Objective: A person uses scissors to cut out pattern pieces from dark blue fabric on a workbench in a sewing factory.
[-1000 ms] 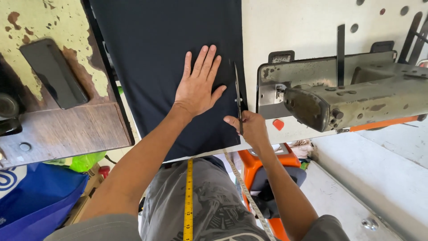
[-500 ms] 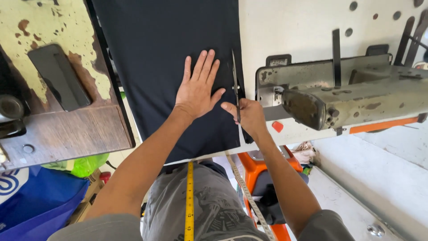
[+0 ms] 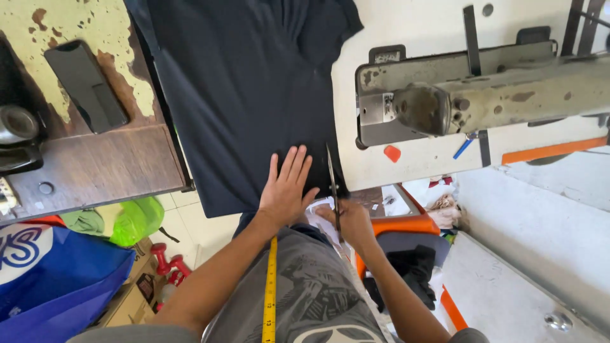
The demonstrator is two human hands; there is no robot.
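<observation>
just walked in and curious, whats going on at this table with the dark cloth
A person is cutting dark navy fabric spread over a white sewing table. The left hand lies flat on the cloth near its lower edge, fingers spread. The right hand holds scissors, blades pointing away along the fabric's right edge. A worn sewing machine sits to the right, and a yellow tape measure hangs down the person's front. A dark phone lies on the peeling side table at left.
</observation>
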